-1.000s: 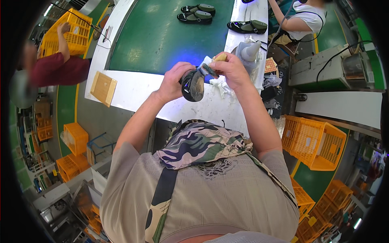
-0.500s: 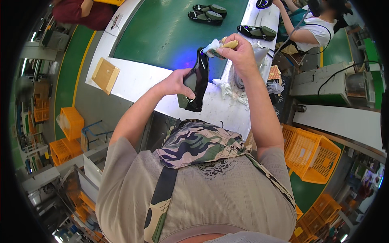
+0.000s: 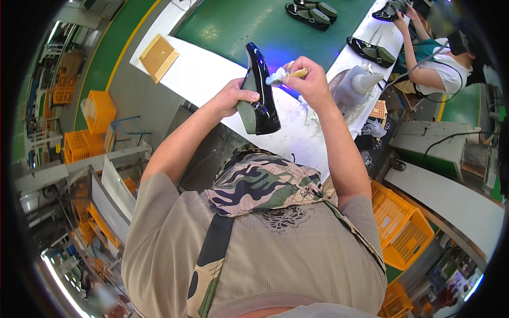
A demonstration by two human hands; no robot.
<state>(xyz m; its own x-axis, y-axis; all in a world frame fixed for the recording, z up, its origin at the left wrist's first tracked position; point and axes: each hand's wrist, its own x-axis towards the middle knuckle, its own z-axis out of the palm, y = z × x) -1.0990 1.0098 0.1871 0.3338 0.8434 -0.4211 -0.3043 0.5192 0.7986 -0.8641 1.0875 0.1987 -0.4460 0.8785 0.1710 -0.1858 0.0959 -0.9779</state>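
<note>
**Black shoe clamped in your left grip, white cloth pinched in your right grip**

Your left grip is closed around the near part of the shoe, with the thumb over its strap area. The toe points up and away beyond that grip, and the heel end sits nearest your body. A grey-green last shows along the shoe's left side, close to your fingers.

Your right grip is closed on the cloth and a yellowish piece, whose kind you cannot make out. The cloth reaches left from that grip to the shoe's glossy side; how firmly it presses, you cannot tell.

Under and around both grips is the white table, with its green surface beyond them. On that surface a pair of black strap shoes lies beyond your right grip. Another strap shoe lies beyond it and to the right. Just right of the same grip stands a bottle, and crumpled white material lies on its near side. A brown panel lies well left of your left grip. Far right, beyond your right grip, a co-worker's hand holds a dark shoe.
</note>
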